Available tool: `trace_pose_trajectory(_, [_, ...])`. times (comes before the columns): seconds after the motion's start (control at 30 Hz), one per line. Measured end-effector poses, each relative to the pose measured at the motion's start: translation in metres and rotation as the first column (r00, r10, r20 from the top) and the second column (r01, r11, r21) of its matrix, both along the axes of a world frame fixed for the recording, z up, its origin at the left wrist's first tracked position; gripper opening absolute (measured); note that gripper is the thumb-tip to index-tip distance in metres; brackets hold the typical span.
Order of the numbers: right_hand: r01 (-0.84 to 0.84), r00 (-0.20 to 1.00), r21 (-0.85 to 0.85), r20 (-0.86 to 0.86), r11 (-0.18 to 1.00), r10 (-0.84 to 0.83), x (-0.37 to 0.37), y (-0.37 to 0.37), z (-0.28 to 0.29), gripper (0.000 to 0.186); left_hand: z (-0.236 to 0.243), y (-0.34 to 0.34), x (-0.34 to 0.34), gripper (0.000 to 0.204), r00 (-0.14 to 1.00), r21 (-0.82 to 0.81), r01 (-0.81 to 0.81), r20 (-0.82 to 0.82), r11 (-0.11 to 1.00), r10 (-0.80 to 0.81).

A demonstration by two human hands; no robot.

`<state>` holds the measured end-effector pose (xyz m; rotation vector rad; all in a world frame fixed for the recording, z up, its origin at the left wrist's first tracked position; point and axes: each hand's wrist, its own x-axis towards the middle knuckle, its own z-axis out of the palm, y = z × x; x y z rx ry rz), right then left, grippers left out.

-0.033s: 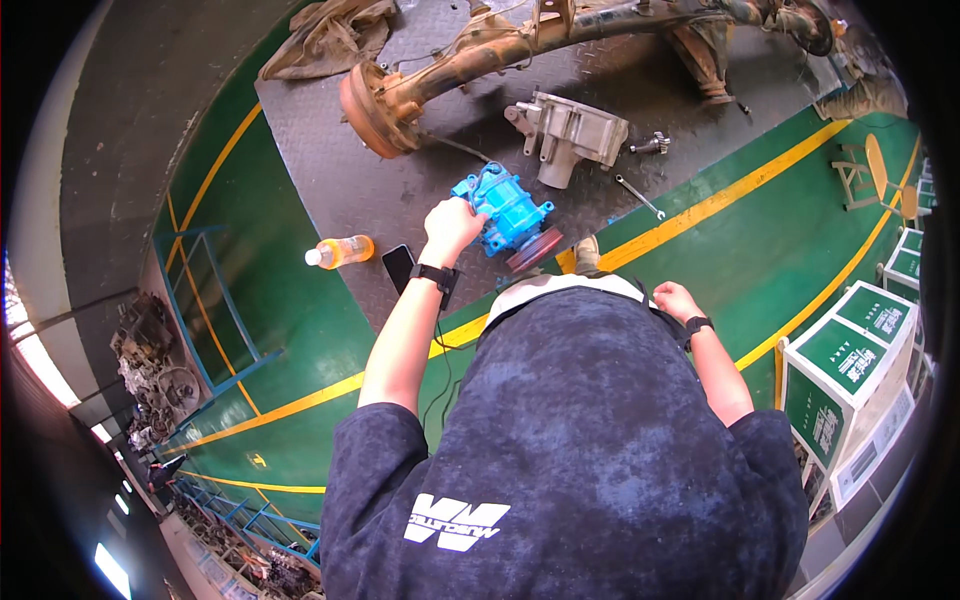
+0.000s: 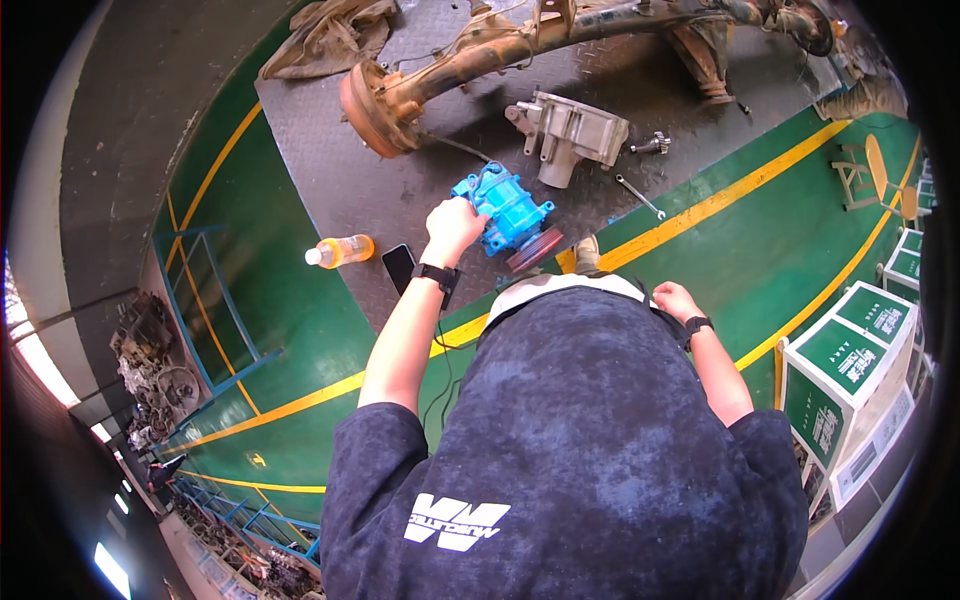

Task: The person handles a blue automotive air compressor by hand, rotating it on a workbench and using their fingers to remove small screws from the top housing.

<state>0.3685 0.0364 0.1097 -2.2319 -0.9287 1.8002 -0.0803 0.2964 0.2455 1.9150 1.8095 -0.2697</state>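
Metal plate (image 2: 345,200), left grip (image 2: 455,226) closed on blue compressor (image 2: 512,210), right grip (image 2: 678,301) half-curled

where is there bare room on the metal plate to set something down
Widest: the patch of metal plate bordered by the rusty drum, the orange bottle, the left hand and the plate's left edge. A smaller gap lies between the blue pulley unit, grey housing and wrench. It's crowded along the far side, where the rusty axle lies.
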Motion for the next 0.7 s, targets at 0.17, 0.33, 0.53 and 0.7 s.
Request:
trace_pose_trajectory(0.17, [-0.017, 1.0, 0.033, 0.002, 0.999, 0.017, -0.01, 0.01, 0.011, 0.022, -0.005, 0.006, -0.005, 0.028, 0.998, -0.038, -0.052, 0.043, 0.998, 0.054])
trace_pose_trajectory(0.33, [-0.005, 1.0, 0.064, -0.006, 0.998, 0.006, -0.007, 0.013, 0.01, 0.023, 0.0, 0.014, -0.021, 0.025, 0.983, -0.073, -0.111, 0.138, 0.991, 0.12])
trace_pose_trajectory(0.53, [0.016, 0.999, 0.029, -0.03, 0.999, -0.015, -0.002, 0.007, 0.006, 0.025, -0.002, -0.007, -0.025, 0.028, 0.934, -0.073, -0.177, 0.302, 0.981, 0.191])
trace_pose_trajectory(0.7, [0.01, 1.0, 0.005, 0.0, 1.0, -0.01, -0.005, 0.001, 0.012, 0.028, -0.001, -0.044, -0.045, 0.019, 0.864, -0.005, -0.234, 0.457, 0.972, 0.21])
